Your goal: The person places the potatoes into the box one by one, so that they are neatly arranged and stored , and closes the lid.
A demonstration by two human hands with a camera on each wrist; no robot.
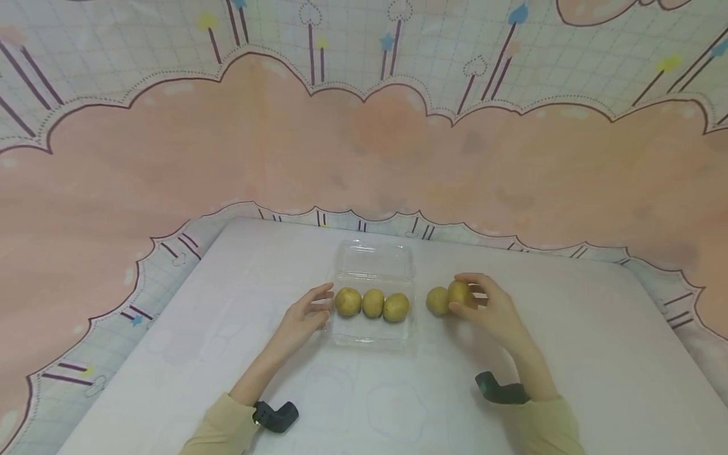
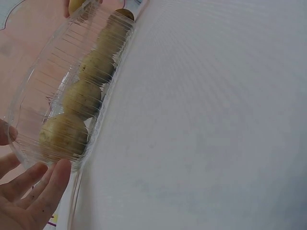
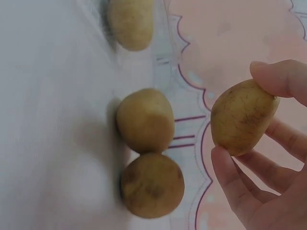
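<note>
Head view first: looking down on a white tabletop (image 1: 597,354) at a clear plastic box (image 1: 372,335), with its lid (image 1: 375,259) laid back on the far side. Lined up inside the near half, left potato (image 1: 348,302), middle potato (image 1: 373,303) and right potato (image 1: 396,308), all pretty snug in a row. Over at the box's left end, the left hand (image 1: 307,311), with fingers loosely spread, bent a little and not wrapped round anything. Right up by the plastic in the left wrist view too, but honestly can't tell about actual contact.

Now off to the right of the box, the right hand (image 1: 500,311): pinching a held potato (image 3: 244,117) between thumb and fingers, parted just enough to fit round it. Lifted off the tabletop, going by the right wrist view. Sitting lower down, on the tabletop: nearer loose potato (image 3: 146,120), on the box side, and farther loose potato (image 3: 152,186) right beside it. Only one of those easy to spot in the head view. Also worth noting: pale yellowish sleeves (image 1: 548,423), a dark gadget (image 1: 275,417) at each wrist, and behind everything a printed backdrop (image 1: 364,158) with peachy cloud shapes.
</note>
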